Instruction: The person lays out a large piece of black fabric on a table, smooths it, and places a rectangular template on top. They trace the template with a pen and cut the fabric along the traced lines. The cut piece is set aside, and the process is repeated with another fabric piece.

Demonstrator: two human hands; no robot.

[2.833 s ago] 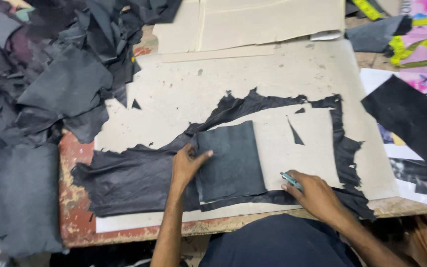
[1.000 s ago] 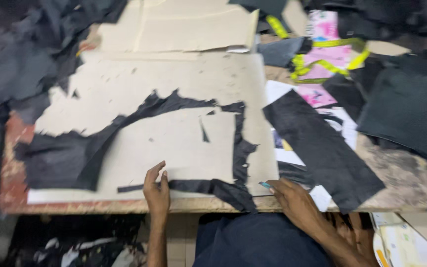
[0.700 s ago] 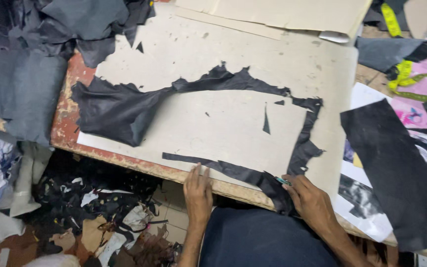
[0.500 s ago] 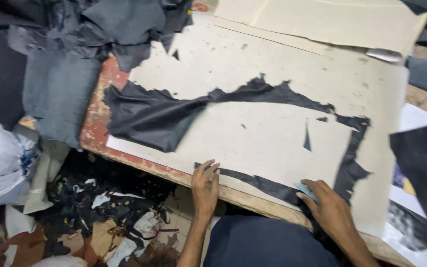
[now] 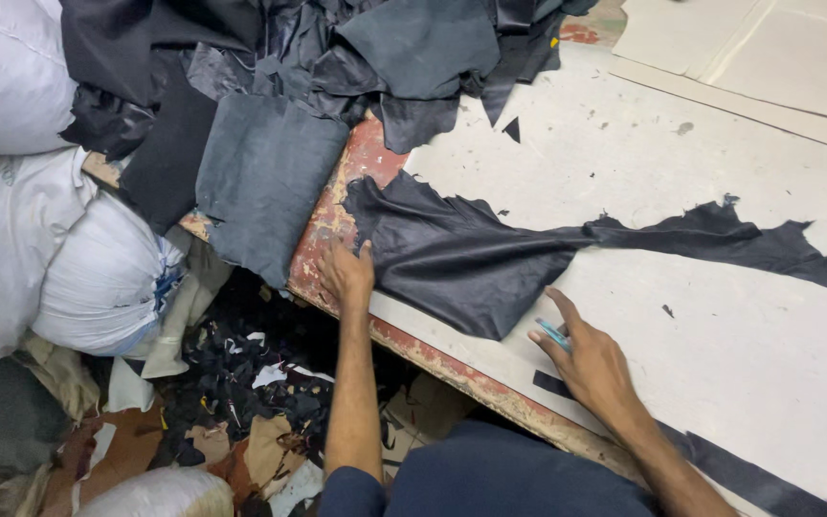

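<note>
Pressing its spread left hand (image 5: pixel 346 273) on the black leather scrap (image 5: pixel 461 263), the right hand (image 5: pixel 591 364) pinches a teal cutter (image 5: pixel 553 333); white sacks (image 5: pixel 98 278) at nine o'clock.

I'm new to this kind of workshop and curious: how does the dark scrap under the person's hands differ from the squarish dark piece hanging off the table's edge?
The ragged scrap lies flat on the pale board, jagged-edged, trailing into a long thin strip; the squarish piece has mostly straight edges and droops over the table edge. The scrap looks blacker with a slight sheen; the squarish piece is greyer and matte. The left hand touches the scrap; nothing touches the squarish piece. Both are dark, thin sheet material.
</note>
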